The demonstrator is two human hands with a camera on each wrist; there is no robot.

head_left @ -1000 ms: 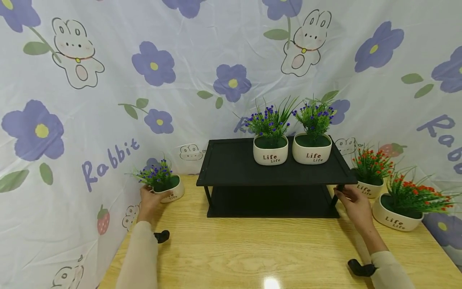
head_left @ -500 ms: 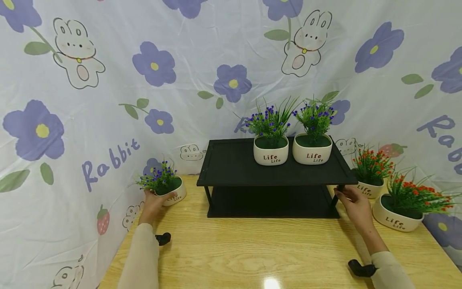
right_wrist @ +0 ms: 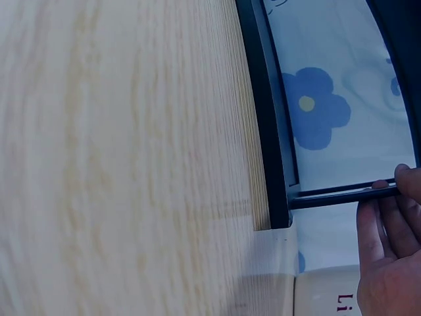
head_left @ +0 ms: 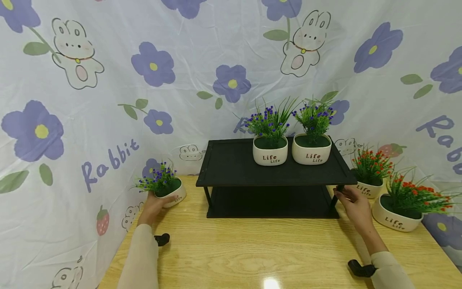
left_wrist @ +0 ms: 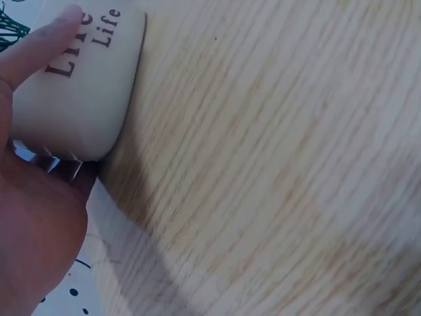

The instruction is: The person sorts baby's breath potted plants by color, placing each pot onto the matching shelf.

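At the table's left side, the left hand (head_left: 153, 207) grips a white oval pot (head_left: 182, 192) with blue-purple flowers, its thumb across the printed front. The left wrist view shows the thumb over the lettering of the pot (left_wrist: 99, 99) and the other fingers behind it, partly hidden. The right hand (head_left: 355, 204) holds the right front post of a black two-tier shelf (head_left: 231, 168); in the right wrist view, thumb and fingers pinch that thin post (right_wrist: 342, 197). Two white pots with purple flowers, one left (head_left: 270, 156) and one right (head_left: 312, 155), stand on the top tier.
Right of the shelf stand two white pots with red flowers, one behind (head_left: 369, 189) and one nearer (head_left: 397, 218). A patterned cloth (head_left: 195, 44) hangs behind and beside the wooden table (head_left: 252, 249). Black bands sit at both wrists.
Over the last second the left hand and its pot have shifted slightly right and toward the table's front. The right hand, the shelf and the other pots stay where they were.
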